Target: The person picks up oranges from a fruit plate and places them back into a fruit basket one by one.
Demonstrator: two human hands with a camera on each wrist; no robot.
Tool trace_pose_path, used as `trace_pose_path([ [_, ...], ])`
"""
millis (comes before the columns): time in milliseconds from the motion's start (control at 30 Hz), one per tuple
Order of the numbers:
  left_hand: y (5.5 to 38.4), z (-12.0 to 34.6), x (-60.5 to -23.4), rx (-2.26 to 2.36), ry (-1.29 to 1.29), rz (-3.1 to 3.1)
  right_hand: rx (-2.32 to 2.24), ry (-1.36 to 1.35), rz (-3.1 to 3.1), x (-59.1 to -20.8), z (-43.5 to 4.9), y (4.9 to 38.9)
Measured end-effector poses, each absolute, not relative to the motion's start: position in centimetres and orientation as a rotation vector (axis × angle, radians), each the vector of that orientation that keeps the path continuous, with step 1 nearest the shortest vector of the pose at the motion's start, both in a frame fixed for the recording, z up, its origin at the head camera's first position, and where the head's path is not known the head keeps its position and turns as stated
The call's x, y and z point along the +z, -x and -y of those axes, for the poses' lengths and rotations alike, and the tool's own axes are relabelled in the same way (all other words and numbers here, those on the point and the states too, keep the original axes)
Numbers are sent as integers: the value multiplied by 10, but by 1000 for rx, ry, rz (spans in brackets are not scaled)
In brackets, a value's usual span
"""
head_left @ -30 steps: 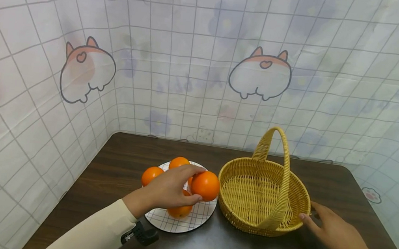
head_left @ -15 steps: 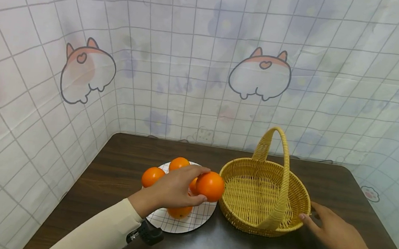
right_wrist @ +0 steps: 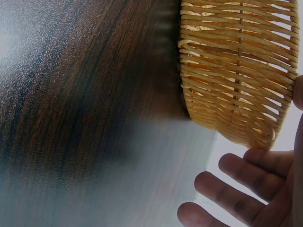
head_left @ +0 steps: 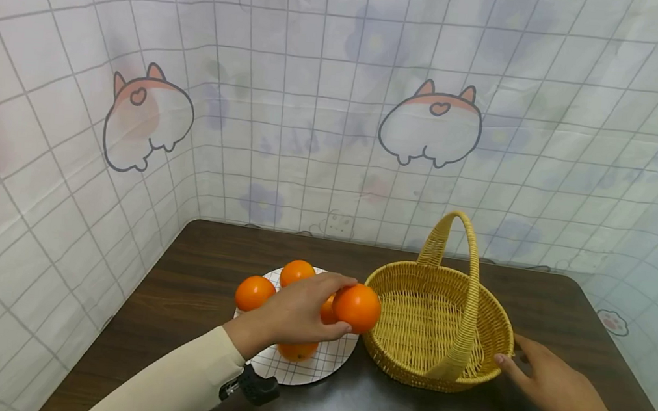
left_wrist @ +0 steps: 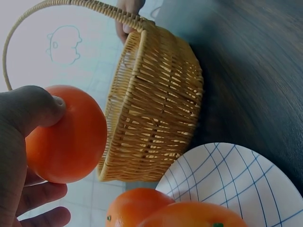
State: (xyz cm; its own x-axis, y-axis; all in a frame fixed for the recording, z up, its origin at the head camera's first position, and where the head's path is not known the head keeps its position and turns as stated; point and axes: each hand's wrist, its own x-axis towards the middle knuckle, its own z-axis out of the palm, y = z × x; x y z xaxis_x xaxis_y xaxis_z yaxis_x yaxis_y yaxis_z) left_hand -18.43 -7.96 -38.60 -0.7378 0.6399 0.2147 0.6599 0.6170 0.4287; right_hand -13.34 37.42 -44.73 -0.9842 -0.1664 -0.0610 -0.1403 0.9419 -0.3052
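Note:
My left hand [head_left: 302, 307] grips an orange [head_left: 357, 308] between thumb and fingers, raised above the right side of the plate and overlapping the basket's left rim in the head view. In the left wrist view, the thumb presses the held orange [left_wrist: 71, 137]. Several more oranges [head_left: 255, 293] lie on a white plate [head_left: 329, 362] with a grid pattern, partly hidden by the left hand. To its right stands a yellow wicker basket [head_left: 412, 324] with an arched handle and nothing inside. My right hand [head_left: 560, 382] touches its right rim, the fingers extended and spread in the right wrist view.
Everything stands on a dark wooden table [head_left: 214, 247]. A white gridded curtain [head_left: 309, 164] with cartoon animals closes off the back and sides. The basket's tall handle [head_left: 470, 296] arches over its right half.
My left hand has carried the orange slowly rightward, from over the plate to the basket's left rim. My right hand and the basket have stayed in place.

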Motion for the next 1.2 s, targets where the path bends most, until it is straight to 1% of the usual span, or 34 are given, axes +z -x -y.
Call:
trace_pose_path([
  [900,187,59,-386,-818,1151,2821,-453,230,-3022,-449,-375,133],
  [1200,190,55,-388,-769,1169,2814,-449,218,-3020,-448,-374,132],
])
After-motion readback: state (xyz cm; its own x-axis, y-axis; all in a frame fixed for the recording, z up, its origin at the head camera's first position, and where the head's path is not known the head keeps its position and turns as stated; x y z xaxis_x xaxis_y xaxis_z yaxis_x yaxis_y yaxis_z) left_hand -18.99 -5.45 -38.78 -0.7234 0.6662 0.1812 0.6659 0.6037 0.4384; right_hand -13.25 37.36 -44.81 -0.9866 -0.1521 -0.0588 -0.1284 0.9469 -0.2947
